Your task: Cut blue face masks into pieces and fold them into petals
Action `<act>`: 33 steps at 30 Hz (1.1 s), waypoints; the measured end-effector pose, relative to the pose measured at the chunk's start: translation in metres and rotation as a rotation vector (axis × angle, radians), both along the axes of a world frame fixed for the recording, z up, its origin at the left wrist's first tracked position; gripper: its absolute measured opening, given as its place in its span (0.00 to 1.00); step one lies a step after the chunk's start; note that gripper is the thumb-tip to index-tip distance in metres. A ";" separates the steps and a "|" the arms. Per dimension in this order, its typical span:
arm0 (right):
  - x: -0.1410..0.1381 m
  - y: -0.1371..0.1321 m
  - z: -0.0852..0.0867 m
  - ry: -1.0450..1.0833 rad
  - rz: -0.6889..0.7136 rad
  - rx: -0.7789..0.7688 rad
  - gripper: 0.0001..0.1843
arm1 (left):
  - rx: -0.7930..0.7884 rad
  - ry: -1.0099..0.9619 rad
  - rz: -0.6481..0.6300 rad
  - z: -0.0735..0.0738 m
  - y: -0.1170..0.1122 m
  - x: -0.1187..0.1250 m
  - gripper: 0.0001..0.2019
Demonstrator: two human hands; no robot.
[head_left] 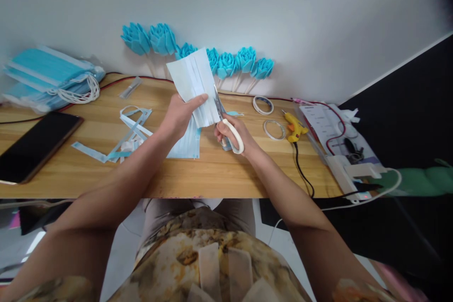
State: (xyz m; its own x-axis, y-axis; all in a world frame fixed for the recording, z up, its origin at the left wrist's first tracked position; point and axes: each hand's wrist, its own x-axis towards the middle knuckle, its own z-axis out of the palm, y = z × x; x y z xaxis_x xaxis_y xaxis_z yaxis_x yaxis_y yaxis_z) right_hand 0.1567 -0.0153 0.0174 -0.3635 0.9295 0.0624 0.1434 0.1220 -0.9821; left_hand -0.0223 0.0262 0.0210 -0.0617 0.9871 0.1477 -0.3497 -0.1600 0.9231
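Left grip [183, 111] is pinched shut on a pale mask sheet [191, 73]. Right grip [241, 127] is curled round white-handled scissors [237, 137], blades at its edge.

No text, brand or number can be read here with certainty. Near the right edge of the counter [219, 179] lies a white sheet [323, 122], and on it stand rows of small dark marks, which look like print; they are too small and too blurred for reading. Toward the far edge, right of the middle, a roll of tape [264, 112] has dark marks on the inside of its ring, but whether these are letters cannot be told. At the near right corner, the white power strip [345, 180] shows a small red light.
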 end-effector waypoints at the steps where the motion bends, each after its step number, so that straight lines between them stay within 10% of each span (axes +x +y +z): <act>1: 0.000 0.000 0.000 -0.002 0.001 0.004 0.31 | -0.005 0.011 -0.005 -0.001 0.000 0.000 0.25; 33: -0.001 0.000 -0.003 0.091 -0.050 0.002 0.26 | -0.066 0.036 -0.063 -0.001 -0.007 0.004 0.25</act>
